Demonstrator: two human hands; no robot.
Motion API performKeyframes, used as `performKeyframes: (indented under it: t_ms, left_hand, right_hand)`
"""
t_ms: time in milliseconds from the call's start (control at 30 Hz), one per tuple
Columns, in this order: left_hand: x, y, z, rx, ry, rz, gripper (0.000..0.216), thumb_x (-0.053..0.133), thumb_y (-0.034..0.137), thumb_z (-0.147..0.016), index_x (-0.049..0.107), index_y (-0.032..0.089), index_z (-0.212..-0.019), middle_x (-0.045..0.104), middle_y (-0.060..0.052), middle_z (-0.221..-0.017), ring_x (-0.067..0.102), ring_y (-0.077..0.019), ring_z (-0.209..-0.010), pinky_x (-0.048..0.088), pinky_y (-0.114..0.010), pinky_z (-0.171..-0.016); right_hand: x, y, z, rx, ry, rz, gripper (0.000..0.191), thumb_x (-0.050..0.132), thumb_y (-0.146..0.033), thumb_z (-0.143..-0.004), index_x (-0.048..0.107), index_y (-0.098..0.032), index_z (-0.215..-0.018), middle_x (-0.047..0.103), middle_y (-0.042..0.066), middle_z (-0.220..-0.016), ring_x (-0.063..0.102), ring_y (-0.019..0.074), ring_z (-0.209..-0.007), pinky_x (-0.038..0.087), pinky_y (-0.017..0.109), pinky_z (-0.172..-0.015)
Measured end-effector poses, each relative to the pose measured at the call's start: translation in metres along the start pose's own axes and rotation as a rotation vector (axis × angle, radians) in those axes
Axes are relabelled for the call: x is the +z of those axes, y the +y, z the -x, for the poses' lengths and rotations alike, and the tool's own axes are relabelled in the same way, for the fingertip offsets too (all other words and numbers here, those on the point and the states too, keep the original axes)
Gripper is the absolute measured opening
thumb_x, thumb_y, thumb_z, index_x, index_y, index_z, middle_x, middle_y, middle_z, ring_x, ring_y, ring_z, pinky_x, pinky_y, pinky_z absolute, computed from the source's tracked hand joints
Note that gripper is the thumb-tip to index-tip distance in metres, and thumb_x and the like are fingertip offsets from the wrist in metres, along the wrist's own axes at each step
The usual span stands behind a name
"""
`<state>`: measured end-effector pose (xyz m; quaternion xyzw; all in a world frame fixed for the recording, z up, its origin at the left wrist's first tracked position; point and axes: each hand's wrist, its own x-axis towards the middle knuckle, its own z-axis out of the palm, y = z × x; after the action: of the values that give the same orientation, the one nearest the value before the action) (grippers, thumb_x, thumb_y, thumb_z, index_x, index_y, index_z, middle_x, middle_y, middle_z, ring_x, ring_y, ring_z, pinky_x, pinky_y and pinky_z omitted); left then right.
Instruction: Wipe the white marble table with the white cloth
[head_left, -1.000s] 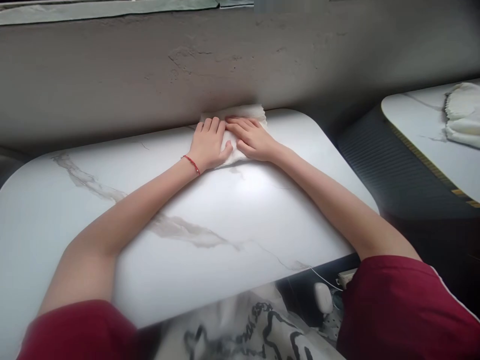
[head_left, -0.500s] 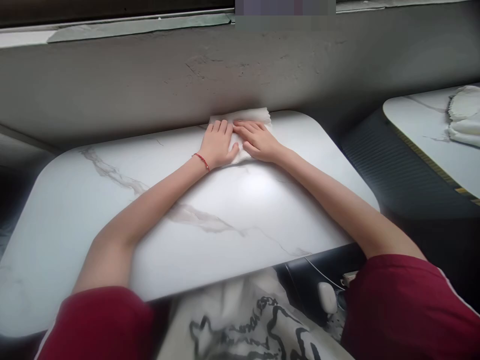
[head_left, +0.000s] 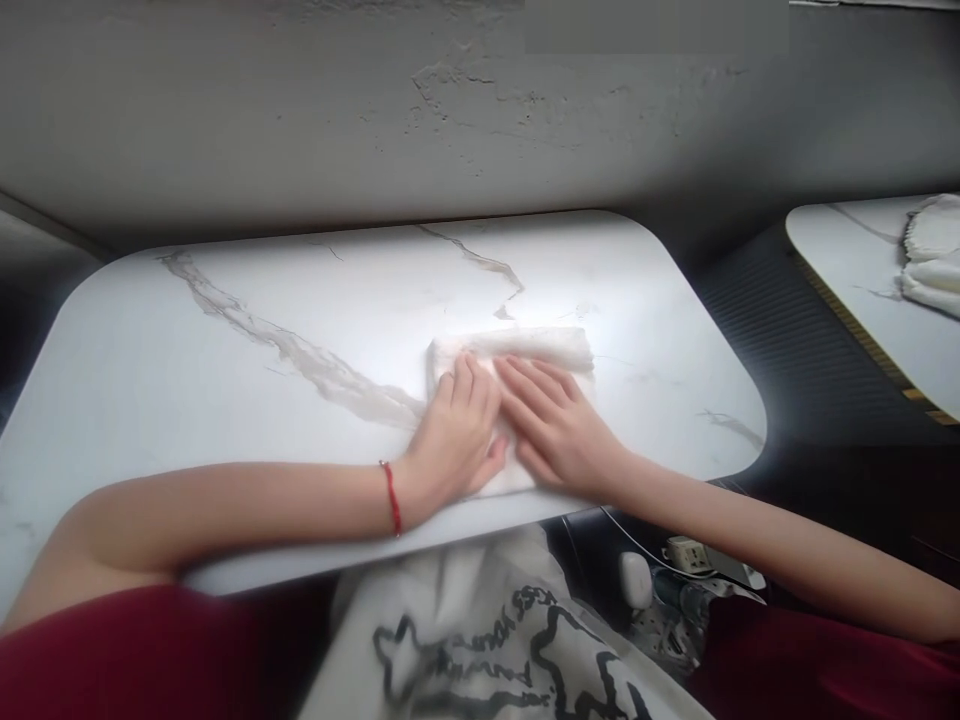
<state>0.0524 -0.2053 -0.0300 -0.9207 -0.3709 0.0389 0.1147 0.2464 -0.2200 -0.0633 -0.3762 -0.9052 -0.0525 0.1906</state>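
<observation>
A folded white cloth [head_left: 525, 343] lies on the marble-patterned white tabletop [head_left: 300, 260], near its front edge. My left hand [head_left: 457, 425], with a red string bracelet at the wrist, presses down on the left part of the cloth, fingers slightly bent. On the cloth's right part rests my right hand [head_left: 559, 425], palm down with the fingers stretched out. The two hands are close together, fingertips pointing away from me. They cover the middle of the cloth.
A grey wall [head_left: 300, 120] with chipped plaster runs along the table's far edge. To the right, a second white table [head_left: 862, 240] bears another white cloth [head_left: 934, 245]. Below the front edge are a power adapter [head_left: 686, 555], a white rounded object [head_left: 636, 580] and cables.
Both hands have drawn the cloth from the table's far edge back toward me, near the front edge. My elbows now bend outward. The view has tipped downward.
</observation>
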Motion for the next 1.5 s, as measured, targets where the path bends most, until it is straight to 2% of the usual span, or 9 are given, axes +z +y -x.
performKeyframes:
  t_ms: [100,200,267,467,633,1067,1167,1367,1500]
  left_hand:
    - [-0.004,-0.014,-0.014,-0.014,-0.018,0.013,0.065,0.041,0.041,-0.1,0.05,-0.011,-0.139,0.058,-0.034,-0.14,0.056,-0.0438,-0.128,0.047,-0.048,-0.097]
    - [-0.006,-0.042,-0.037,-0.067,-0.035,0.09,0.053,0.04,0.033,-0.099,0.056,-0.006,-0.132,0.064,-0.03,-0.124,0.061,-0.0396,-0.111,0.048,-0.047,-0.088]
    - [-0.004,-0.062,-0.05,-0.141,-0.038,0.126,0.048,0.042,0.03,-0.098,0.058,-0.003,-0.128,0.065,-0.027,-0.118,0.06,-0.0377,-0.107,0.046,-0.046,-0.089]
    - [0.022,-0.119,-0.067,-0.348,0.062,0.172,0.045,0.041,0.028,-0.098,0.055,0.001,-0.132,0.06,-0.026,-0.13,0.056,-0.0393,-0.118,0.041,-0.048,-0.098]
    - [0.044,-0.153,-0.074,-0.41,0.14,0.247,0.047,0.039,0.03,-0.1,0.052,0.004,-0.137,0.057,-0.024,-0.136,0.051,-0.0422,-0.13,0.036,-0.053,-0.105]
    - [0.061,-0.159,-0.079,-0.415,0.252,0.358,0.05,0.038,0.039,-0.101,0.052,0.009,-0.138,0.057,-0.024,-0.134,0.047,-0.0465,-0.133,0.032,-0.062,-0.108]
    - [0.061,-0.159,-0.079,-0.428,0.242,0.365,0.05,0.037,0.042,-0.102,0.051,0.009,-0.137,0.056,-0.023,-0.134,0.045,-0.046,-0.135,0.031,-0.062,-0.109]
    - [0.057,-0.163,-0.084,-0.46,0.227,0.379,0.049,0.034,0.043,-0.102,0.052,0.01,-0.134,0.053,-0.023,-0.135,0.043,-0.0463,-0.134,0.03,-0.063,-0.108]
    - [0.052,-0.166,-0.086,-0.515,0.162,0.381,0.052,0.028,0.046,-0.104,0.05,0.013,-0.137,0.051,-0.019,-0.14,0.04,-0.0405,-0.133,0.028,-0.059,-0.11]
  right_hand:
    - [0.006,0.01,-0.015,0.035,0.003,-0.037,0.064,0.041,-0.026,-0.096,0.037,-0.011,-0.158,0.051,0.02,-0.155,0.046,0.0348,-0.147,0.043,0.058,-0.117]
    - [0.019,0.028,-0.046,0.055,-0.011,-0.074,0.06,0.039,-0.026,-0.096,0.044,-0.011,-0.155,0.052,0.019,-0.155,0.045,0.0341,-0.148,0.04,0.058,-0.119]
    - [0.03,0.041,-0.072,0.042,-0.025,-0.091,0.058,0.038,-0.027,-0.097,0.048,-0.012,-0.152,0.053,0.017,-0.154,0.045,0.034,-0.147,0.038,0.057,-0.12]
    - [0.061,0.073,-0.15,-0.003,-0.085,-0.075,0.058,0.032,-0.026,-0.097,0.049,-0.008,-0.149,0.049,0.019,-0.157,0.042,0.0334,-0.148,0.033,0.054,-0.122]
    - [0.075,0.085,-0.187,0.017,-0.091,-0.076,0.056,0.028,-0.028,-0.098,0.046,-0.014,-0.149,0.048,0.016,-0.158,0.043,0.0332,-0.146,0.033,0.056,-0.121]
    - [0.071,0.086,-0.193,0.03,-0.166,-0.044,0.061,0.021,-0.031,-0.1,0.035,-0.018,-0.158,0.042,0.011,-0.162,0.037,0.0332,-0.149,0.03,0.058,-0.123]
    - [0.073,0.089,-0.193,0.014,-0.155,-0.07,0.061,0.023,-0.032,-0.101,0.032,-0.021,-0.16,0.041,0.01,-0.163,0.036,0.0364,-0.149,0.027,0.062,-0.124]
    - [0.08,0.105,-0.202,-0.019,-0.14,-0.128,0.058,0.021,-0.038,-0.103,0.036,-0.021,-0.157,0.042,0.01,-0.162,0.036,0.039,-0.149,0.026,0.065,-0.122]
    - [0.084,0.111,-0.209,-0.036,-0.121,-0.146,0.059,0.016,-0.045,-0.106,0.038,-0.021,-0.155,0.044,0.009,-0.16,0.038,0.0378,-0.148,0.028,0.063,-0.122]
